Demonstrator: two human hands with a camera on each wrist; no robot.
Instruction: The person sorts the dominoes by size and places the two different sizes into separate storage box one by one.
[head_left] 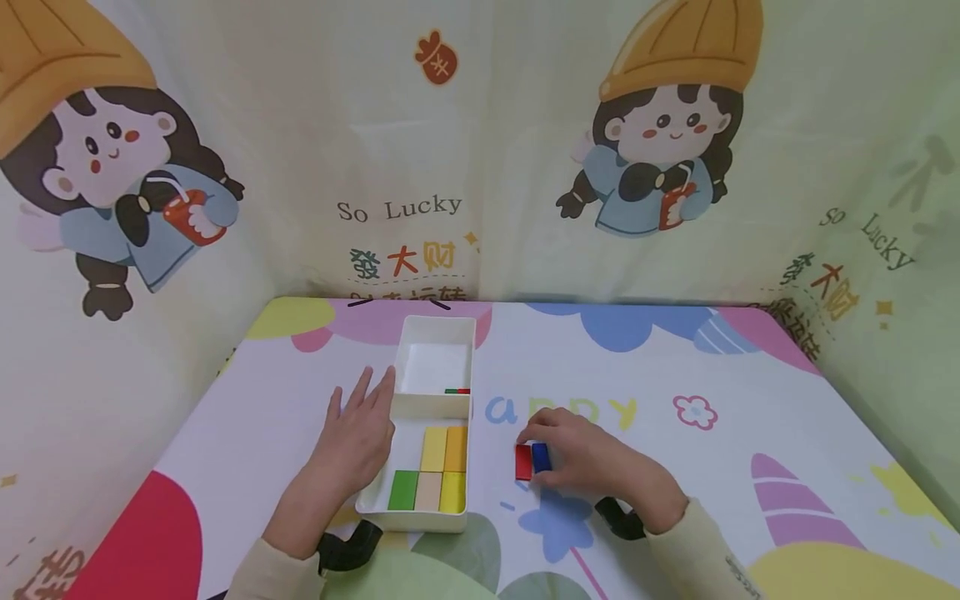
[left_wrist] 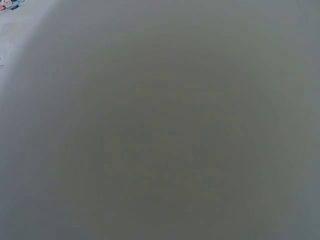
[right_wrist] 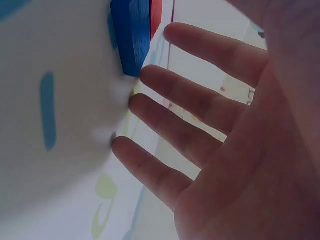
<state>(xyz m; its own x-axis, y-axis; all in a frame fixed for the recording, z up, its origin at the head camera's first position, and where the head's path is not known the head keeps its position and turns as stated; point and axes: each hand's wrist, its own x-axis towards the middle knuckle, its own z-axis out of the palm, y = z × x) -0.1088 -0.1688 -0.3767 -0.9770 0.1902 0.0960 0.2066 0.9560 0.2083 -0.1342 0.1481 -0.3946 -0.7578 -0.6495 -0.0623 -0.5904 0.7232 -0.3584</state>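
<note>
My left hand [head_left: 356,442] rests at the left side of a white two-part box [head_left: 420,522], fingers extended. In its lower part lie a green block [head_left: 402,490], a beige block [head_left: 428,492], yellow blocks [head_left: 453,492] and an orange block [head_left: 456,450]. To the right of the box, a red block [head_left: 523,462] and a blue block [head_left: 541,457] stand side by side on the table. My right hand [head_left: 588,454] pinches this pair between index finger and thumb. The other fingers [right_wrist: 175,92] are spread, tips at the table, in the right wrist view; the thumb tip is hidden there.
The box's far part [head_left: 435,367] shows a white floor and a thin green and red strip by its divider. A patterned cloth [head_left: 697,492] covers the table. Printed curtains [head_left: 525,167] hang behind and at the sides. The left wrist view is mostly a blurred grey surface.
</note>
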